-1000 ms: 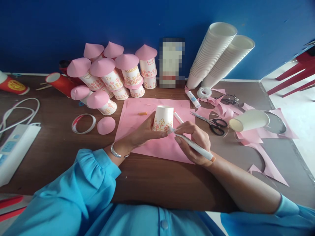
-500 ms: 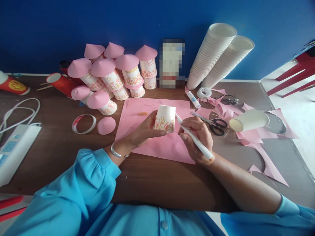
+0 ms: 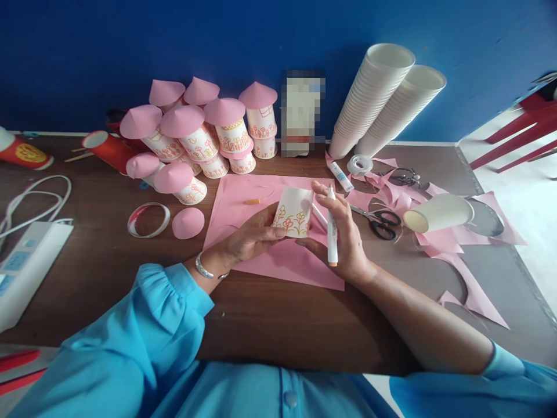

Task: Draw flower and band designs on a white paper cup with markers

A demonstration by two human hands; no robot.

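My left hand (image 3: 256, 235) is closed around a white paper cup (image 3: 292, 212) above the pink paper (image 3: 304, 267). Flowers in red and yellow-brown line run along the cup's lower part. In my right hand (image 3: 343, 238) a white marker (image 3: 332, 235) with an orange end is held between the fingers, pointing upward. The right thumb reaches to the cup's lower right edge. A white strip shows between cup and marker; what it is I cannot make out. On the pink paper lies a small orange cap (image 3: 252, 202).
Several decorated cup towers (image 3: 226, 133) with pink cone roofs stand at the back left. Two tall cup stacks (image 3: 374, 98) lean on the blue wall. Scissors (image 3: 380, 220), a tape roll (image 3: 360, 165), a glue stick (image 3: 340, 176) and pink scraps (image 3: 474, 290) lie right. A power strip (image 3: 32, 267) is left.
My right hand has shifted its hold on the marker, which has swung from slanted to nearly upright. The right thumb has come to the cup. The cup has turned, showing other flowers.
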